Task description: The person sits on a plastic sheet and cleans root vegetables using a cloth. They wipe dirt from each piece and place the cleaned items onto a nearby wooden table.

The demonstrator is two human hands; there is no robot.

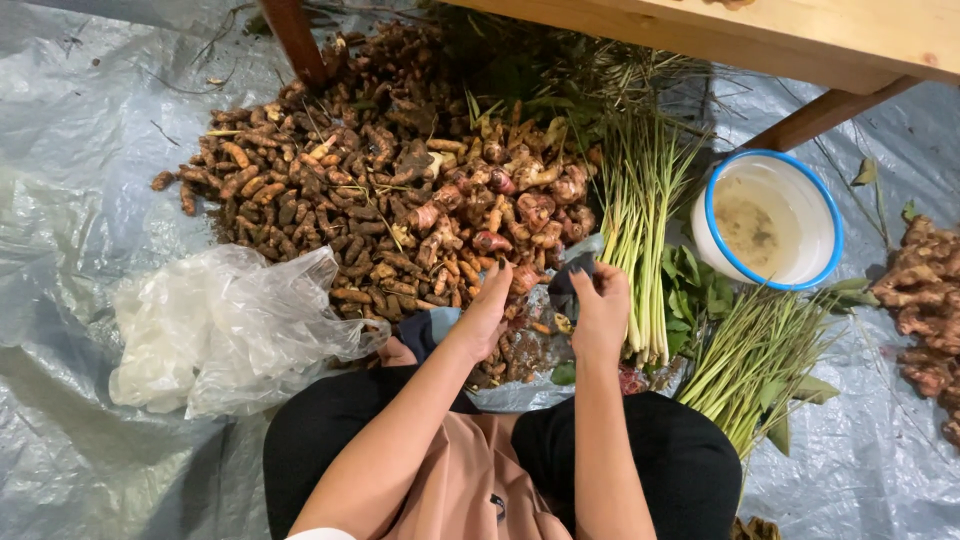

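Looking down from my head, I am seated on the grey plastic sheet [80, 200] with my knees apart, and both my hands meet just ahead of my lap. My left hand [487, 305] has its fingers curled inward, pressed onto a small reddish rhizome piece [522, 280] at the near edge of the heap. I cannot tell whether the fingertips fully close around it, since the back of the hand hides them. My right hand [601, 305] is curled too, pinching the dark edge of a plastic bag [563, 285] that lies open between my knees. I judge I hold that edge up so the mouth stays wide for roots to drop in. Some roots already lie inside, just below my hands.

Beyond my left hand spreads the big pile of turmeric and galangal roots [370, 190], close enough to reach without shifting. Further left of it lies a crumpled clear plastic bag [220, 330]. Just right of my right hand, almost touching, are lemongrass stalks [640, 230], butts toward me. A second bundle of stalks [755, 355] lies further right. Past them stands a white bucket with a blue rim [712, 205], and beyond it, well apart, ginger roots [925, 300]. A wooden table [800, 40] overhangs the far side.
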